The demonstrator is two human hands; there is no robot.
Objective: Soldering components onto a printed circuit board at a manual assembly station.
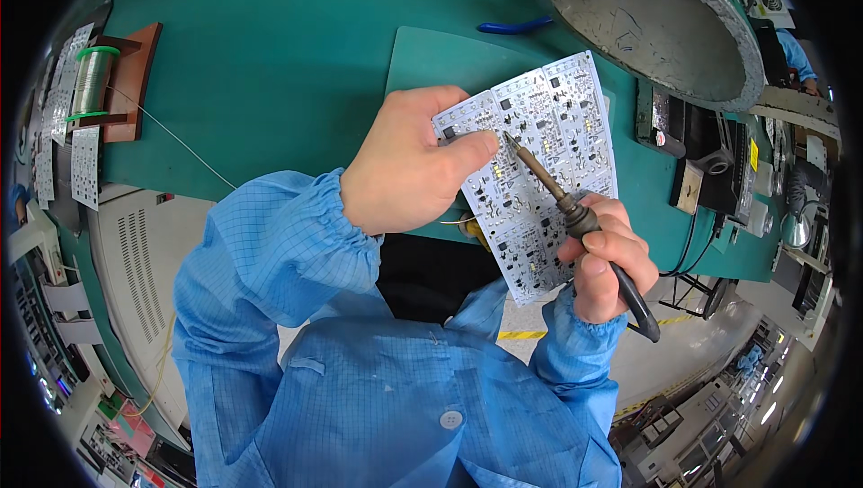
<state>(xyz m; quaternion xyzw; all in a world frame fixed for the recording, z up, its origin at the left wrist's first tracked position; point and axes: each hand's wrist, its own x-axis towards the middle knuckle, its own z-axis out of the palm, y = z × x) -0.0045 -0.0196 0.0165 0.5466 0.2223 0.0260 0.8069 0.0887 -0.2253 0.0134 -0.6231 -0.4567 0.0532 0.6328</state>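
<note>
Board [512,200]: white, populated, held tilted at centre-right of frame, over front edge of counter [243,57] and partly over green mat [431,57]
Long axis of board: steep, from upper left toward lower right
Left hand [404,164]: closed on upper-left edge of board, with thumb flat over the component face
Right hand [611,259]: closed pen-fashion around grip of soldering iron [575,215], at lower right of board
Long axis of iron: diagonal, from lower right up to upper left, across the board face
Critical relation: iron tip [509,138] just beside left thumb, up and left of right hand; left hand much nearer to tip than right
Tip contact: touching or slightly above board, cannot tell
Hidden: left fingers behind board; lower-right board corner behind right hand
Solder spool [94,82]: upper left of frame, with strand lost behind left sleeve
Blue handles [514,27]: top of frame, partly cut off by grey hood [652,30]
Component markings: too small to make out
</note>
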